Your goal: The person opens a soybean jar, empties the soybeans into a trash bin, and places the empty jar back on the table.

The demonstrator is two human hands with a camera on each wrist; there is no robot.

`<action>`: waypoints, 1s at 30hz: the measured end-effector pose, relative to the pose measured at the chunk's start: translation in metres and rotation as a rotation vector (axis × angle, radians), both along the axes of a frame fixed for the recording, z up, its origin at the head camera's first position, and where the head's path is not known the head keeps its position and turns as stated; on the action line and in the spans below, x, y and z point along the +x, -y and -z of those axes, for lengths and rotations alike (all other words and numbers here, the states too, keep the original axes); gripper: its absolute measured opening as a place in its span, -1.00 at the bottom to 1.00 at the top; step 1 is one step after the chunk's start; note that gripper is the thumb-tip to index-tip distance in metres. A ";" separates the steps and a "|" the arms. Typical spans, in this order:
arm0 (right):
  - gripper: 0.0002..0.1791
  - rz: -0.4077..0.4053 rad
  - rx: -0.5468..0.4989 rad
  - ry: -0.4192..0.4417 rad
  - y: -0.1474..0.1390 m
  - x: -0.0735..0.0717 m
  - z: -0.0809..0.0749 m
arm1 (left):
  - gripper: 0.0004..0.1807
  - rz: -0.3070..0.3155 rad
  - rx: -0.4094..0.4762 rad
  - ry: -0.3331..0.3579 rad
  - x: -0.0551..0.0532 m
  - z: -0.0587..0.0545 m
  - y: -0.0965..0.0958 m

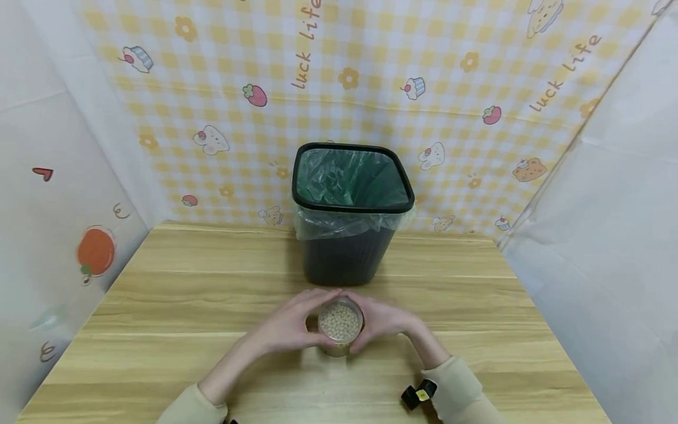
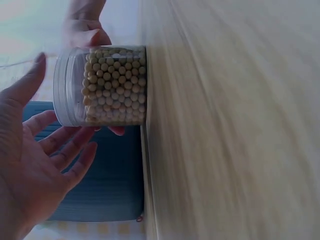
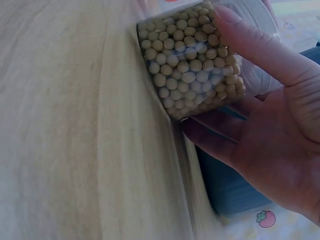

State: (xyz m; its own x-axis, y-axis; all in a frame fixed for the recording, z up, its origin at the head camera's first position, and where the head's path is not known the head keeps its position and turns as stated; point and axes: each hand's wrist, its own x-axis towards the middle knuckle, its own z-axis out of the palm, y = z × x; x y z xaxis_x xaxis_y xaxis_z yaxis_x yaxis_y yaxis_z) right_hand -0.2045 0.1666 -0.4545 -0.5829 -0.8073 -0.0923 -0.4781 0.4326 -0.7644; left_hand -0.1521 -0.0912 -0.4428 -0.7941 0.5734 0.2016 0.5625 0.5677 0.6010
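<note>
A clear round jar (image 1: 341, 322) full of small round beige pellets stands upright on the table, with a clear rim or lid at its top. My right hand (image 1: 384, 321) holds it from the right side; in the right wrist view the thumb (image 3: 250, 42) lies along the jar's wall and the fingers reach behind it. On the left, my left hand (image 1: 288, 324) curves loosely around the jar. In the left wrist view its fingers (image 2: 72, 150) are spread, the fingertips near the jar's upper edge and the thumb standing off from it.
Right behind the jar, at the back of the wooden table (image 1: 201, 294), stands a dark bin (image 1: 341, 253) lined with a clear bag. A yellow-checked cloth (image 1: 238, 118) hangs behind it, and white sheets (image 1: 609, 235) close off both sides. A small black device (image 1: 418, 396) sits at the right cuff.
</note>
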 end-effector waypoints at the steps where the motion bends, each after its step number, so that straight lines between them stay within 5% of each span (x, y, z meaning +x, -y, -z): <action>1: 0.20 0.005 -0.003 0.002 0.001 0.000 0.000 | 0.01 -0.002 -0.001 -0.005 0.000 0.000 0.000; 16: 0.06 -0.019 -0.105 0.000 -0.004 0.002 0.002 | 0.03 -0.040 -0.001 -0.036 0.004 -0.006 -0.005; 24: 0.04 -0.030 -0.276 0.079 -0.008 0.004 -0.008 | 0.02 -0.029 0.109 -0.075 0.007 -0.025 -0.005; 30: 0.04 -0.114 -0.376 0.147 -0.008 0.011 -0.021 | 0.07 0.051 0.162 -0.073 0.009 -0.038 -0.006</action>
State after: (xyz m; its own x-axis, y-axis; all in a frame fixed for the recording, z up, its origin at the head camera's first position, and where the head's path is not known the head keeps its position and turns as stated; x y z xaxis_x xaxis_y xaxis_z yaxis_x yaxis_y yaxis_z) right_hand -0.1934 0.1747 -0.4332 -0.4902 -0.8593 0.1461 -0.3809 0.0604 -0.9226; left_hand -0.1428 -0.0853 -0.4052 -0.7446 0.5679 0.3508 0.6336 0.4361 0.6390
